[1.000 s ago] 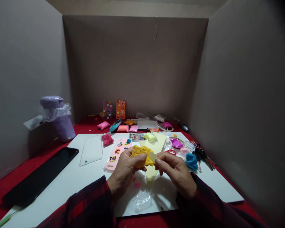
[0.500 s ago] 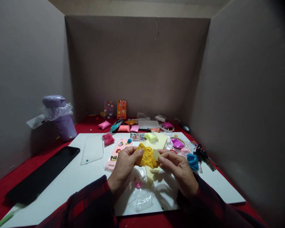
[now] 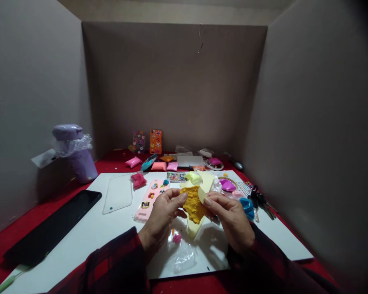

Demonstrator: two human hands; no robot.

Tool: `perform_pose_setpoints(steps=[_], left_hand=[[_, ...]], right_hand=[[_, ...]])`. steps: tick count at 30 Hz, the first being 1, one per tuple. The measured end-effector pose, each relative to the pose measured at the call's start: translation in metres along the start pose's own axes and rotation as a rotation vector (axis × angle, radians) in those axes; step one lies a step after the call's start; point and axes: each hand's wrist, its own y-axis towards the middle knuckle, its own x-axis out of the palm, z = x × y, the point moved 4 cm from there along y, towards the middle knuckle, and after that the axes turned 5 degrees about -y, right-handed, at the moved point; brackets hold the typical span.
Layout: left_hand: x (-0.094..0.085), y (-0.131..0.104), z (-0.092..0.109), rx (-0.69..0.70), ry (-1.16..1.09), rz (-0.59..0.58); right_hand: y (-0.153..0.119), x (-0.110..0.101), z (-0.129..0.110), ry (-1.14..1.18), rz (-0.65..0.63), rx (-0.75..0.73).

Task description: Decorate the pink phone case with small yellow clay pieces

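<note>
The clay [image 3: 194, 207] is a deep yellow, flattish slab with a lumpy, pitted face and ragged edges. It is held up above the white board [image 3: 88, 237], tilted, its longer side running from about eleven o'clock to five. At its one-to-two o'clock edge, a pale cream disc [image 3: 201, 195], smooth and thin, overlaps it in view; whether the two are pressed together cannot be told.

The left hand [image 3: 162, 210] comes in from seven o'clock, thumb uppermost, pinching the clay's ten o'clock edge between thumb and curled fingers. The right hand [image 3: 231, 218] comes in from five o'clock, wrist bent inward, with thumb and forefinger closed narrowly on the disc and the other fingers folded beneath.

Around the clay as dial centre, cream paper [image 3: 207, 179] lies behind it from about one o'clock to six, the pink case [image 3: 142, 210] at nine, the blue pouch [image 3: 247, 209] at three, and a clear bag [image 3: 184, 257] between six and seven.
</note>
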Motion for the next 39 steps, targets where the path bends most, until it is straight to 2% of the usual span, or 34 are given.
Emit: perform_pose_setpoints(steps=[5, 9, 12, 19, 29, 34, 39], left_hand=[[-0.004, 0.001, 0.0, 0.018, 0.11, 0.063], [0.0, -0.001, 0.001, 0.02, 0.16, 0.025], [0.001, -0.002, 0.001, 0.017, 0.157, 0.009], [-0.004, 0.002, -0.001, -0.015, 0.047, 0.054], [-0.009, 0.005, -0.004, -0.001, 0.181, 0.088], [-0.005, 0.002, -0.002, -0.021, 0.02, 0.075], [0.002, -0.001, -0.003, -0.132, -0.19, 0.0]], right_hand=[[0.0, 0.0, -0.004, -0.045, 0.017, -0.006], [0.0, -0.001, -0.005, -0.061, -0.002, -0.031], [0.001, -0.002, -0.002, -0.072, -0.02, -0.016], [0.0, 0.0, -0.001, -0.023, -0.015, 0.002], [0.0, -0.001, -0.001, -0.059, -0.041, -0.003], [0.001, -0.002, 0.005, 0.015, -0.022, 0.043], [0.0, -0.002, 0.007, 0.058, -0.002, 0.064]])
